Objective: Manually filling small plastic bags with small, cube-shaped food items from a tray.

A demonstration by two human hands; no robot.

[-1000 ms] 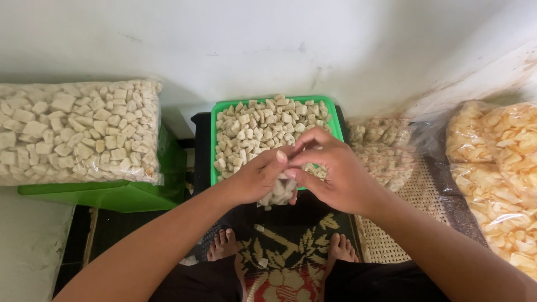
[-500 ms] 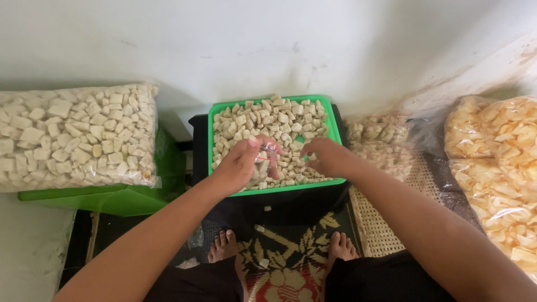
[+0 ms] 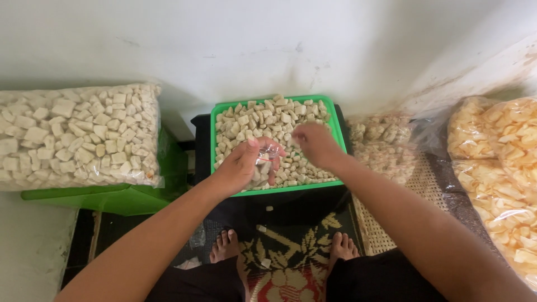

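A green tray (image 3: 335, 120) full of small pale cracker pieces (image 3: 263, 120) sits in front of me against the wall. My left hand (image 3: 240, 165) hovers over the tray's near half and holds a small clear plastic bag (image 3: 269, 151) with its mouth up. My right hand (image 3: 316, 142) is over the pieces on the tray's right side, fingers curled down into them as if pinching some. Whether it grips any pieces I cannot tell.
A big clear bag of the same pale pieces (image 3: 72, 137) lies on a green stand (image 3: 112, 196) at the left. Bags of orange-yellow crackers (image 3: 503, 168) and a smaller clear bag (image 3: 386, 142) lie at the right on a woven mat (image 3: 380, 229). My bare feet (image 3: 224, 246) rest on a patterned mat.
My hands were together at the tray's near edge a second ago. They have since parted: the left keeps the small bag, the right has reached out over the pieces in the tray.
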